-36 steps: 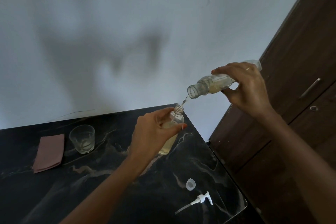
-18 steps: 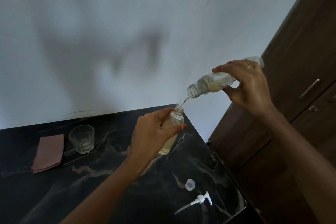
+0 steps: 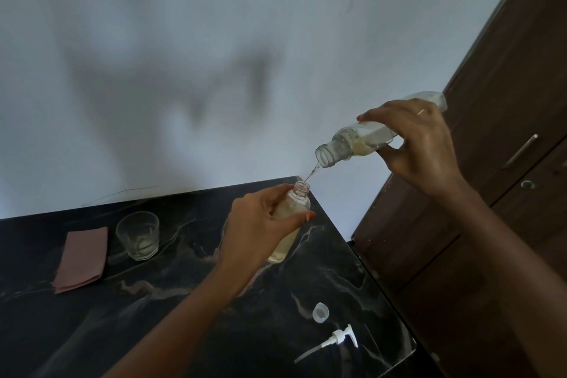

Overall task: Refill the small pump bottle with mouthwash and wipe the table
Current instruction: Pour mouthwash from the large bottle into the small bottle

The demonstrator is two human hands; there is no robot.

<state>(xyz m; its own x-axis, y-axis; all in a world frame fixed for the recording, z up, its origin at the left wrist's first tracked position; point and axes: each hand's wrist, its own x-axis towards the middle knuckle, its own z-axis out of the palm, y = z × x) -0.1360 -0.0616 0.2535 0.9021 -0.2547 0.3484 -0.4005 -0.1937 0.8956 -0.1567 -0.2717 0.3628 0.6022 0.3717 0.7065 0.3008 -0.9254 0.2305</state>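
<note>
- Left hand [image 3: 260, 224] wrapped round the body of the small pump bottle [image 3: 290, 221], thumb on the near side and fingers behind; bottle tilted a bit, held just above the black marble table [image 3: 184, 331], roughly centre frame.
- Right hand [image 3: 420, 144] clamped round the mid-body of the mouthwash bottle [image 3: 359, 144], tipped neck-down at about 2 o'clock from the small one; the mouths are apart, and a thin stream [image 3: 311, 175] bridges the gap into the small neck.
- The small bottle reads as clear rigid plastic, light, gaining weight as the pale yellow liquid rises, now past halfway by the look of it. The narrow neck makes a small target, so grip the body, not the neck.
- The mouthwash bottle looks like thin clear plastic that may flex if squeezed, so a mid-body grip with light pressure is best; a hard squeeze could surge the stream. It is low on liquid, so it is light.
- Any drips would make both bottles slippery; I can't tell whether the outsides are wet.
- Pump head [image 3: 337, 339], with its dip tube, lies on the table at 5 o'clock from the small bottle; it is light, and the tube is thin and bendy, so take it by the collar.
- Small clear cap [image 3: 320, 312] sits just above the pump, apart from it; tiny, rolls easily.
- Glass tumbler [image 3: 138, 235] at 9 o'clock is fragile and not needed.
- Folded pinkish cloth [image 3: 82, 258], just left of the tumbler, is soft and limp; pinch an edge for the wipe.
- Judgement: mid-pour; capping and wiping not yet done.
</note>
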